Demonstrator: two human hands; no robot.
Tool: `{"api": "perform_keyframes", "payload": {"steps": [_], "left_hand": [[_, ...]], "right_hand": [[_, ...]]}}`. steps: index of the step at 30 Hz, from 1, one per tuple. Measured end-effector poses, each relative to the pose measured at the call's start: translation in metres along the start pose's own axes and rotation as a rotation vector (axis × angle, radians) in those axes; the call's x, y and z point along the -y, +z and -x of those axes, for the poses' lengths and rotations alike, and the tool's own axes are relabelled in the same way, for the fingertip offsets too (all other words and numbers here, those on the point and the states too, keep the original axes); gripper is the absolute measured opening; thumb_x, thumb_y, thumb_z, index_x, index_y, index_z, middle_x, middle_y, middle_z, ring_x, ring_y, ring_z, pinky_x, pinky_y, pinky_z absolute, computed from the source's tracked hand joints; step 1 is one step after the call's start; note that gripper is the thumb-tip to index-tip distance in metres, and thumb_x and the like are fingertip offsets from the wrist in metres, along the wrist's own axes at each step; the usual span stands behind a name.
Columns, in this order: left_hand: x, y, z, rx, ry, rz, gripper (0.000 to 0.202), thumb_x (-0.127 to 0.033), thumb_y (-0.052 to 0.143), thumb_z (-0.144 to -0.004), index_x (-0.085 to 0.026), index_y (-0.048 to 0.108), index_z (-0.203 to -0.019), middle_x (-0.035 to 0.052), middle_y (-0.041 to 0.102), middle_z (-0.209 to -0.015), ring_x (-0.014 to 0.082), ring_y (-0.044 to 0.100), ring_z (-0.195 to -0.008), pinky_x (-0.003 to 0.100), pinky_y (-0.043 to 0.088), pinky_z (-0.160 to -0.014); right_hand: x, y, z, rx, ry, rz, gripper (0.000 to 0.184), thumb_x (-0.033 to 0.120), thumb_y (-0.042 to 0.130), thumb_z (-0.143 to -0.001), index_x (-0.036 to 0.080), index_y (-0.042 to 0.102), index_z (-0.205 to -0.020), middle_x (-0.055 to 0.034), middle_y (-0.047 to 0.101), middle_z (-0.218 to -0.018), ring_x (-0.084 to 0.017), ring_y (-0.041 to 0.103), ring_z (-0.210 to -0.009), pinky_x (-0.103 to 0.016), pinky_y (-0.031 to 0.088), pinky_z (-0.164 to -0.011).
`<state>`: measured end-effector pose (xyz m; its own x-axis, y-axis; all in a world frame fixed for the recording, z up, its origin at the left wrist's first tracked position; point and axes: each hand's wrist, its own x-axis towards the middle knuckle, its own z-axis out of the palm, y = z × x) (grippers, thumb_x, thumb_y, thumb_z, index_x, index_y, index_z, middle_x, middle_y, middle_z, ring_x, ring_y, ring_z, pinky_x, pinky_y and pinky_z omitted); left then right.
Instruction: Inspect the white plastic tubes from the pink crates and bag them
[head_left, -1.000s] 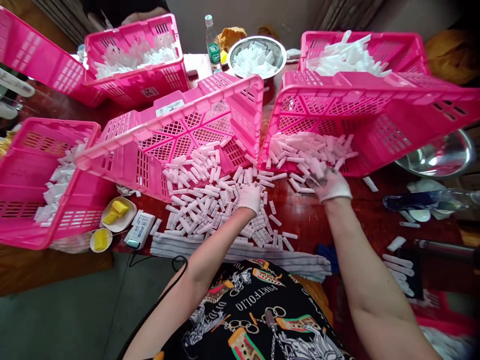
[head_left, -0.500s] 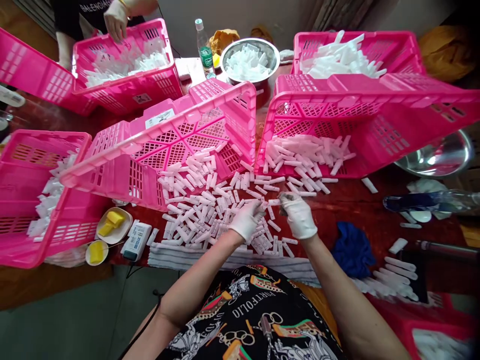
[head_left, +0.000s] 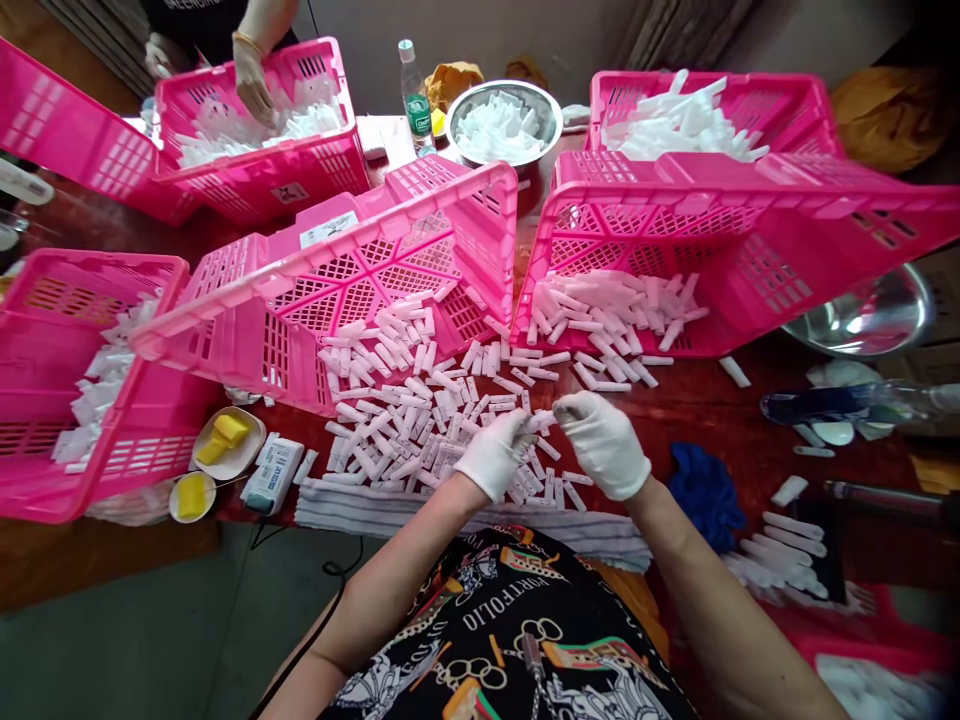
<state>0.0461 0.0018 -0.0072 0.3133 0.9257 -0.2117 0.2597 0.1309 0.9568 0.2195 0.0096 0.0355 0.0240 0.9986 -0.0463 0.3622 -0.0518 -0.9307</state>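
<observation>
Both of my hands wear white gloves above a heap of small white plastic pieces, flat and rod-like, some with dark marks. My left hand is closed in a pinch, and one small white plastic piece juts from its fingertips to the right. Just right of that, my right hand has its fingers curled down and together close to the piece's end. Whatever it may grip is hidden. More such pieces spill out of two tipped pink baskets in front of my hands.
A striped towel runs along the table's front edge. Left are a white device box and yellow sponges; right, a blue cloth and a bottle. A steel bowl stands behind. A co-worker's gloved hand reaches into another basket.
My right hand has come nearer and turned its fingers in toward my left hand, closing the gap between them. The co-worker's hand has dropped lower into the far basket.
</observation>
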Motion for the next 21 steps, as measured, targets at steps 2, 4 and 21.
{"api": "perform_keyframes", "payload": {"steps": [2,4,21], "left_hand": [[-0.003,0.004,0.006,0.057,-0.029,0.057,0.027,-0.035,0.055,-0.086,-0.018,0.059,-0.107,0.0051,0.065,-0.095,0.015,0.061,-0.087,0.028,0.049,-0.084],[-0.009,0.008,0.012,0.085,-0.036,0.05,0.029,-0.038,0.055,-0.086,-0.018,0.059,-0.107,0.0046,0.066,-0.095,0.0146,0.061,-0.085,0.027,0.049,-0.082],[-0.018,0.004,0.014,-0.01,-0.203,-0.088,0.042,-0.044,0.063,-0.078,-0.022,0.061,-0.114,0.0007,0.063,-0.072,0.0132,0.056,-0.063,0.026,0.047,-0.063]], "right_hand": [[0.004,-0.003,0.001,0.067,0.035,0.03,0.029,0.047,0.054,-0.084,0.02,0.061,-0.083,-0.0028,0.064,-0.078,-0.014,0.058,-0.072,-0.025,0.046,-0.07],[0.008,-0.003,0.002,0.144,0.09,0.086,0.032,0.05,0.05,-0.085,0.02,0.06,-0.078,-0.0018,0.063,-0.072,-0.013,0.057,-0.065,-0.024,0.045,-0.063],[0.001,0.0,0.005,-0.31,0.281,-0.309,0.027,0.037,0.064,-0.072,0.023,0.046,-0.087,0.0024,0.057,-0.074,-0.011,0.055,-0.061,-0.025,0.047,-0.059]]}}
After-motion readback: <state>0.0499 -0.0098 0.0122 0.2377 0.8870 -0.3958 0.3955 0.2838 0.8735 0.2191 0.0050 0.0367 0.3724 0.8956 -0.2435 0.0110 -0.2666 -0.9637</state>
